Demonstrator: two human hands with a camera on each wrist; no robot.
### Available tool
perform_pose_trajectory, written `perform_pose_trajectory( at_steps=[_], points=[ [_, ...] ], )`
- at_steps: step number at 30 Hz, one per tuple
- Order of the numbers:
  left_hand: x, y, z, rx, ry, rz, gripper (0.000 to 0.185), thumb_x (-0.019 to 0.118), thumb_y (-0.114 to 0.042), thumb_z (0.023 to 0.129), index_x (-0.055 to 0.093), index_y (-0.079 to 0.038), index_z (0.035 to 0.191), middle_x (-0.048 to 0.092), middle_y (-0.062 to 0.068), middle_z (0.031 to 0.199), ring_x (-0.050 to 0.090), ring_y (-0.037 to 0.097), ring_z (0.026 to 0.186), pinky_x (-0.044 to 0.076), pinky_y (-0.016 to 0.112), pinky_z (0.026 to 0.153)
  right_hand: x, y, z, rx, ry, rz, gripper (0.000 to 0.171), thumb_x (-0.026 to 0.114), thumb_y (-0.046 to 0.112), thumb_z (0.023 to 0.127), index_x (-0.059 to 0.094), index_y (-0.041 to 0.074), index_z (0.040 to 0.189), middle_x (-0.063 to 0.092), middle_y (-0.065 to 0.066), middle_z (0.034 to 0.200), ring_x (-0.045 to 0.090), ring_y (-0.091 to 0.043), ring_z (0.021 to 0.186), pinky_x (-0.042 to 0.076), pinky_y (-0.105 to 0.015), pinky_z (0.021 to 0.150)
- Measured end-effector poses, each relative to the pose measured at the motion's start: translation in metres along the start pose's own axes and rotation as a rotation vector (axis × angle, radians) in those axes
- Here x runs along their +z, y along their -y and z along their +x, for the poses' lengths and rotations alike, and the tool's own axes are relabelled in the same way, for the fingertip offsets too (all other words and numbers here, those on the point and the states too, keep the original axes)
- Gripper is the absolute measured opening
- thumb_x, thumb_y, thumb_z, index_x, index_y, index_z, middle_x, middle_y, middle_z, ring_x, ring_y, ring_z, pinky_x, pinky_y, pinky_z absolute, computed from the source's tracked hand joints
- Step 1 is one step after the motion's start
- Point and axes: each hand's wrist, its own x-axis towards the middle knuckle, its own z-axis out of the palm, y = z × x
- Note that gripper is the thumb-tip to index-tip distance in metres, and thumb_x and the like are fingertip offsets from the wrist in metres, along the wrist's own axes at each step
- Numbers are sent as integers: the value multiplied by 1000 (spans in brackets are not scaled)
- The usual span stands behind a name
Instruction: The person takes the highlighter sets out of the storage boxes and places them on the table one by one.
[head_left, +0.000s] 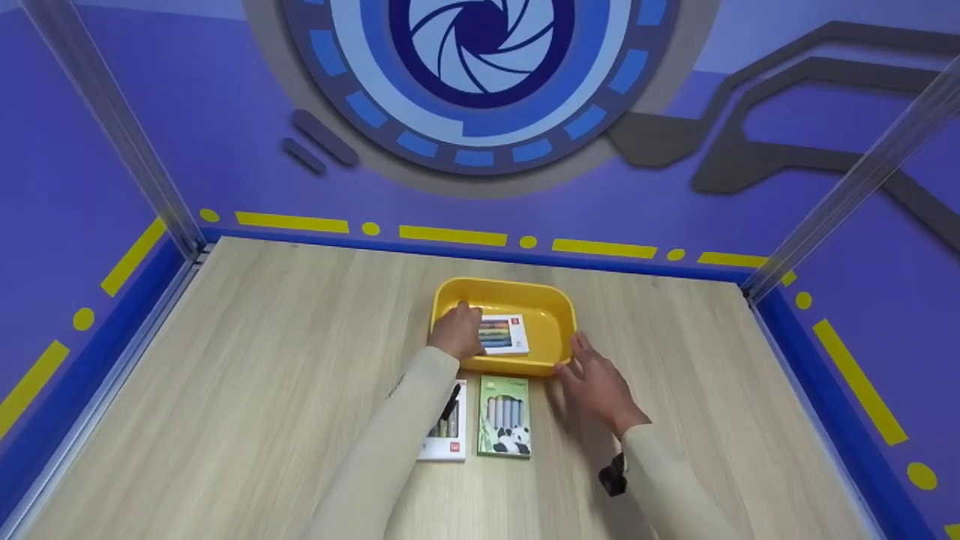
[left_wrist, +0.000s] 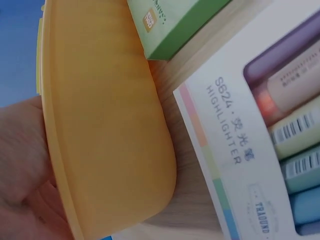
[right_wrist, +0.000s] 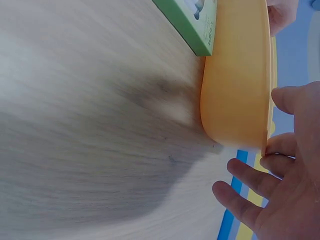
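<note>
Head view: white highlighter box (head_left: pixel 504 334) with rainbow stripes lies in yellow tray (head_left: pixel 551 307).

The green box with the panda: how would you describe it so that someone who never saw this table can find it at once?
On the wooden table, find the yellow tub in the middle. Just in front of its near edge lie two flat boxes side by side. The green box is the right one, between the person's forearms; unlike the white box beside it, it shows a panda under a row of grey pens.
</note>
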Motion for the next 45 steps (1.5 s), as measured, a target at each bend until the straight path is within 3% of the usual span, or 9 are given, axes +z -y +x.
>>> perform_pose_trajectory(
  at_steps=[6,13,17,21,24,26,32,39,45],
  points=[
    [4,-5,3,-38,7,1,67,83,-43,73,61,-3,121,58,14,113,58,25,93,53,40,87,0,-3,1,2,-6,9,75,51,48,97,13,21,155,5,2,164,15,-30,150,20,-52,117],
    [10,-10,7,-38,32,11,64,76,-50,77,60,-5,120,56,11,108,56,23,84,53,37,81,-2,-7,3,11,2,26,79,51,52,95,10,23,156,4,1,164,14,-29,151,21,-50,118],
    [8,-12,11,30,54,35,61,70,-47,85,55,-9,129,56,8,120,57,23,94,51,39,92,-3,-9,4,27,-1,35,81,50,57,93,10,24,156,4,1,164,13,-28,151,21,-50,118],
    [-3,-15,15,138,168,43,58,67,-22,91,44,-18,143,46,1,144,51,20,122,41,39,110,-4,-8,5,31,4,38,78,52,50,95,11,23,156,5,0,164,13,-28,151,21,-50,118],
    [-15,-22,14,195,280,157,75,65,-5,88,32,-29,151,30,-5,158,37,19,141,32,39,116,-5,-7,5,44,8,42,77,53,47,96,10,23,156,5,0,164,13,-29,151,22,-51,117],
    [-20,-28,13,223,328,291,85,65,-2,88,22,-35,154,18,-8,162,29,20,146,28,40,118,-6,-6,4,51,4,41,77,54,45,96,10,23,156,6,0,164,13,-29,151,22,-50,117],
    [-17,-36,16,349,307,661,89,64,-3,89,14,-36,155,16,-7,163,36,23,143,38,40,112,0,-3,4,28,-20,13,76,55,42,96,13,20,155,7,1,164,17,-28,150,23,-48,118],
    [-11,-33,18,333,361,696,87,62,-5,90,12,-34,155,16,-8,163,24,22,148,35,43,114,7,4,2,19,-36,8,77,55,44,95,11,25,155,10,2,164,18,-26,150,25,-47,117],
    [-13,-32,19,357,354,663,86,68,-8,86,21,-31,154,26,-5,160,28,22,147,30,44,117,11,4,0,3,-66,-32,77,54,44,96,10,24,156,10,2,164,21,-26,149,26,-47,116]
  ],
)
